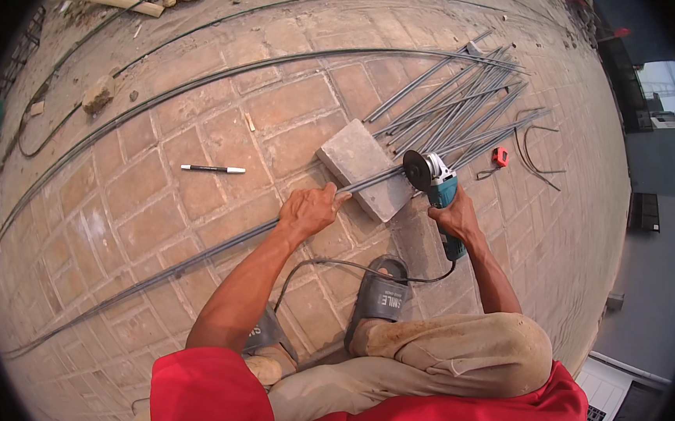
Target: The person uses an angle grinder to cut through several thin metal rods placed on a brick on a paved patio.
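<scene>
My left hand [307, 212] is closed around a bundle of long grey steel rods [234, 239], which run off to the lower left. Their right ends lie across a pale concrete block [359, 156] on the paving. My right hand [454, 215] grips the teal body of an angle grinder [443, 191]. The grinder's dark cutting disc [417, 170] is at the rods, just past the block's right edge; whether it touches them I cannot tell. From the grinder's rear a black cord [327, 260] loops past my sandals.
Beyond the block lies a loose pile of cut rods [455, 100]. A red tape measure [500, 156] and bent wire [533, 154] lie to its right. On the brick paving sits a black-and-white marker [213, 169]. Long rods [211, 84] curve across the far side, near a stone [98, 95].
</scene>
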Available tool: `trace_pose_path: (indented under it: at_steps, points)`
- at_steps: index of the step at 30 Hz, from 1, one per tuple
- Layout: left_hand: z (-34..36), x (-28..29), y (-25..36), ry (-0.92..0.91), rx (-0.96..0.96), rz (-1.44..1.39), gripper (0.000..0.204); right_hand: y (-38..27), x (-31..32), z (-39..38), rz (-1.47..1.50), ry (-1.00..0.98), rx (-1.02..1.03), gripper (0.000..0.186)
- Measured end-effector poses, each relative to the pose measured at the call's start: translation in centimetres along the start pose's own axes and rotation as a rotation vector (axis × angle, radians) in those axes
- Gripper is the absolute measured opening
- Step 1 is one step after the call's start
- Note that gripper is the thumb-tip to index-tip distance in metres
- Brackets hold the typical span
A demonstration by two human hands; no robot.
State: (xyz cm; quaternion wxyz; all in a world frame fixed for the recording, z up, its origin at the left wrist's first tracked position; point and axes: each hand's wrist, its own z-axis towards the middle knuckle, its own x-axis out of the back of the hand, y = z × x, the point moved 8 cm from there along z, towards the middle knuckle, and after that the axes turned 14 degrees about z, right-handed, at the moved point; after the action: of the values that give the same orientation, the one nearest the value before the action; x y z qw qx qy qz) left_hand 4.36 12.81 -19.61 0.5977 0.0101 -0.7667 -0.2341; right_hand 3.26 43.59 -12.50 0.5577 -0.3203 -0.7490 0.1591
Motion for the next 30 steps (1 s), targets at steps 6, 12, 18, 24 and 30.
trace_pose_path:
  at_steps: [6, 12, 18, 24, 30]
  points:
    - [0.1, -0.9, -0.3, -0.042, -0.005, -0.003, 0.051, -0.4, 0.0, -0.1, -0.003, -0.007, -0.010, 0.073]
    - [0.1, -0.8, -0.2, -0.056, -0.002, 0.004, 0.050, -0.3, 0.1, 0.0, -0.011, -0.004, -0.009, 0.075]
    - [0.1, -1.0, -0.3, -0.067, 0.003, 0.003, 0.051, -1.0, 0.2, -0.1, -0.027, -0.014, -0.039, 0.074]
    - [0.2, -1.1, -0.2, -0.081, 0.004, -0.003, 0.053, -1.6, 0.3, 0.4, -0.028, -0.018, -0.014, 0.071]
    - [0.2, -1.0, -0.2, -0.068, -0.008, -0.004, 0.052, -2.1, 0.5, 0.4, -0.025, -0.020, -0.011, 0.069]
